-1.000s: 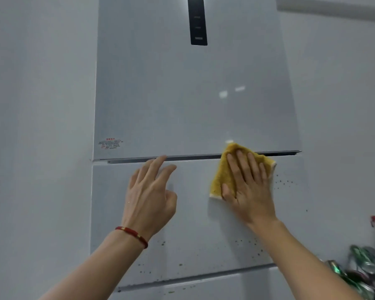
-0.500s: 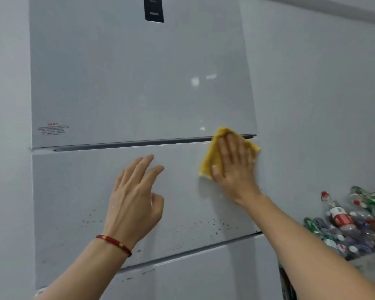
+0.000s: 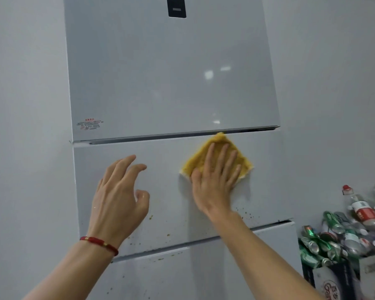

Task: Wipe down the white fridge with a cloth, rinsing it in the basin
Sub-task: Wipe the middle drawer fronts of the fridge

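The white fridge (image 3: pixel 165 79) fills the middle of the view, with three door panels. My right hand (image 3: pixel 214 180) lies flat on a yellow cloth (image 3: pixel 206 154) and presses it against the middle panel, just under the gap below the top door. My left hand (image 3: pixel 119 195) hovers in front of the middle panel to the left, fingers spread and curled, holding nothing. Small brown specks dot the lower part of the middle panel (image 3: pixel 167 234) and the bottom panel. No basin is in view.
A dark control panel (image 3: pixel 177 6) sits at the top of the upper door. A pile of crushed cans and plastic bottles (image 3: pixel 351 230) fills boxes at the lower right, close to the fridge's side. Plain grey walls flank the fridge.
The view has shifted, so the fridge now sits more central. My right hand and the cloth have moved left and slightly down along the middle panel. My left hand's fingers have curled more.
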Demonstrator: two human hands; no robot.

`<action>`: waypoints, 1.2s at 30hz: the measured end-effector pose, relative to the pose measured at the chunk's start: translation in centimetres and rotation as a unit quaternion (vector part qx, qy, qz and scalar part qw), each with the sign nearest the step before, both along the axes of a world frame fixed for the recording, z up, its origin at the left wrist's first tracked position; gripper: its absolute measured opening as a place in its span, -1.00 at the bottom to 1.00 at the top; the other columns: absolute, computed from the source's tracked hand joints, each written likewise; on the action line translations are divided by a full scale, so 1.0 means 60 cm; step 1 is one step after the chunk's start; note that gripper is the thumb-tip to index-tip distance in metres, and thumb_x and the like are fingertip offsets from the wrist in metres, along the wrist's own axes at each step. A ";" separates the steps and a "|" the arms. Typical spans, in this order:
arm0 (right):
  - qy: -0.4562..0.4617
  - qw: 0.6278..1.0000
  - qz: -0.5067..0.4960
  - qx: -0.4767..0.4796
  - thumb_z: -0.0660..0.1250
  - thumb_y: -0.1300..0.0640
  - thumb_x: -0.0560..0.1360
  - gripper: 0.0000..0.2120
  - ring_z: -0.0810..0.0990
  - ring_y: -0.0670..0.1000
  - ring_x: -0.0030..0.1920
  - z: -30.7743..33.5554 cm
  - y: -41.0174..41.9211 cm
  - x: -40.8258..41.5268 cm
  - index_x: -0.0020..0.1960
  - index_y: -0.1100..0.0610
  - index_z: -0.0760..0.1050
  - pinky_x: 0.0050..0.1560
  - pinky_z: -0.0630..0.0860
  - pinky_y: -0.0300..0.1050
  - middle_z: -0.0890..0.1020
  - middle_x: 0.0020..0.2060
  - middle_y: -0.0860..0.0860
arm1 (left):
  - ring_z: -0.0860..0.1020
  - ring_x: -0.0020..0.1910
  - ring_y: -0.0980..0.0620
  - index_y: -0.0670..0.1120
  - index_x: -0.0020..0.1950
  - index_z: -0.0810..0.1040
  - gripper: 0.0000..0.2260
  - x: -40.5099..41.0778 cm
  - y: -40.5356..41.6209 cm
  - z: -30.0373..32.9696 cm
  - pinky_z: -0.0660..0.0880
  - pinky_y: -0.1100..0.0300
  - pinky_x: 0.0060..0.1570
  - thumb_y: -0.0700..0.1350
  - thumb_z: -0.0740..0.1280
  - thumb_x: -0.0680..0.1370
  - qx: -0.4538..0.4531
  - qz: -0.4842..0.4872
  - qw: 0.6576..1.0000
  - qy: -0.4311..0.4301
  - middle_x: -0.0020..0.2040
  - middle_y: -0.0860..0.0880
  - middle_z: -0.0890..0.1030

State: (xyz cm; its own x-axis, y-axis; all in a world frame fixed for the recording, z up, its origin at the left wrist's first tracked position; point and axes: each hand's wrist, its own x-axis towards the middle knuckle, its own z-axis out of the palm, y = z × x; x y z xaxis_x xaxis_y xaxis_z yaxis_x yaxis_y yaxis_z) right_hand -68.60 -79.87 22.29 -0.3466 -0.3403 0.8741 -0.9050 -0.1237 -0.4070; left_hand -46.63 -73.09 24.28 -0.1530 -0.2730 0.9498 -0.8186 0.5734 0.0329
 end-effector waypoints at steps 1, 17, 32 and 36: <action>0.084 0.996 0.028 0.013 -0.09 -0.19 0.61 -0.24 -0.39 0.26 0.61 -0.007 0.002 0.041 0.67 0.05 -0.31 0.53 -0.40 0.36 -0.33 0.64 0.15 | 0.42 0.39 -0.14 -0.12 0.27 0.58 -0.54 0.000 0.003 -0.001 0.47 -0.10 0.30 -0.31 0.39 0.37 -0.002 -0.003 1.000 -0.001 0.39 -0.10 0.51; 0.008 0.999 0.042 -0.034 0.04 -0.24 0.49 -0.11 -0.18 0.23 0.66 -0.005 0.004 0.145 0.69 0.14 -0.12 0.58 -0.20 0.39 -0.11 0.68 0.14 | 0.52 0.06 0.01 -0.05 0.36 0.44 -0.61 0.173 0.026 -0.056 0.47 0.08 0.07 -0.22 0.31 0.53 0.180 -0.002 0.954 0.241 0.19 0.01 0.51; 0.299 0.950 0.026 -0.088 0.05 -0.17 0.68 -0.35 0.01 0.15 0.67 -0.086 -0.015 0.123 0.68 0.08 0.05 0.59 0.06 0.34 0.07 0.67 0.03 | 0.50 0.07 0.01 -0.06 0.47 0.37 -0.65 0.154 0.004 -0.112 0.44 0.03 0.19 -0.08 0.14 0.68 0.171 -0.003 0.945 0.277 0.31 -0.04 0.46; 0.002 0.998 -0.046 -0.047 0.03 -0.12 0.69 -0.32 -0.06 0.26 0.66 -0.102 -0.008 0.139 0.68 0.18 -0.05 0.58 -0.03 0.39 -0.02 0.67 0.16 | 0.47 0.12 0.09 -0.03 0.48 0.40 -0.64 0.188 0.013 -0.126 0.34 0.17 0.14 -0.07 0.11 0.69 0.209 -0.005 0.944 0.254 0.31 -0.01 0.49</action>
